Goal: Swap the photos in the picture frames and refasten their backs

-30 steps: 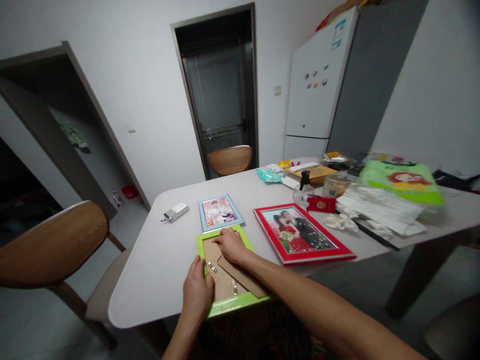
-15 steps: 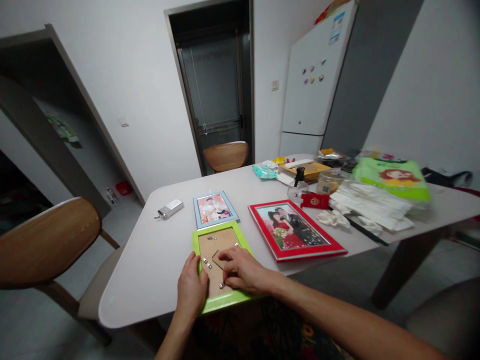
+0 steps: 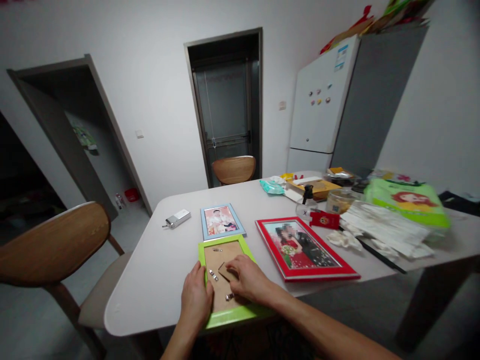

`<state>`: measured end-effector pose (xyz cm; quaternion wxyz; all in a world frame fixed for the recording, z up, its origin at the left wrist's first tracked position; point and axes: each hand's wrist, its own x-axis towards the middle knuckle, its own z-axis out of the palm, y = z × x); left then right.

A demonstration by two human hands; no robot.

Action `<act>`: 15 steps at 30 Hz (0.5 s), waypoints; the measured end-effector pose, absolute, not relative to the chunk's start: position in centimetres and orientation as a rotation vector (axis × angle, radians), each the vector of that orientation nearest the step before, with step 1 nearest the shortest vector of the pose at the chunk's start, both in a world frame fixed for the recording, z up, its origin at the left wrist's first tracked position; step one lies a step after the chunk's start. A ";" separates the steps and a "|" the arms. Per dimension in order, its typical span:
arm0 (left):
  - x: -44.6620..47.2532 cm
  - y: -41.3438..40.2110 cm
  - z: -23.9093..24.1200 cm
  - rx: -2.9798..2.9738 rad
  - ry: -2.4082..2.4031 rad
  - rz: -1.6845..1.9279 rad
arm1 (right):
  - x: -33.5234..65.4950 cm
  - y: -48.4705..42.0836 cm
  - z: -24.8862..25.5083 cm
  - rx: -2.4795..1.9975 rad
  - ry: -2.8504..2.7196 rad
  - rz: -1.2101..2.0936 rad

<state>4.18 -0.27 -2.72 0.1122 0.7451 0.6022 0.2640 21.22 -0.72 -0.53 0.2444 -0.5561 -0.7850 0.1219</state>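
A photo frame (image 3: 235,316) with a lime-green border lies face down at the table's near edge, its brown backing board (image 3: 221,301) uppermost. Metal clips sit on the board, among them one at its left side (image 3: 213,275) and one near the bottom (image 3: 229,297). My left hand (image 3: 197,296) is wrapped round the frame's left edge, thumb on the backing. My right hand (image 3: 248,280) is closed over the right part of the board, fingertips bent down beside a dark-edged cut-out (image 3: 223,272). What those fingertips pinch, if anything, is hidden.
A blue picture frame (image 3: 221,220) touches the green frame's far side; a red one (image 3: 307,250) lies to the right. A small silver device (image 3: 177,218) is at the left. Tissues (image 3: 386,225), a clear pump bottle (image 3: 306,200) and a green package (image 3: 407,197) crowd the right side.
My view has tilted up, so everything sits lower in the picture. My right fingers have shifted a little off the bottom clip, which shows more. The left hand still holds the frame's edge.
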 end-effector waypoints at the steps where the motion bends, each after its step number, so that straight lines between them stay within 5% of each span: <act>1: 4.1 -0.2 -2.4 2.182 1.743 0.782 | 21.3 -0.6 -0.4 -1.515 -2.141 0.332; 15: 1.9 2.6 -1.3 1.318 1.421 1.166 | 20.7 0.4 1.7 -1.436 -1.950 0.441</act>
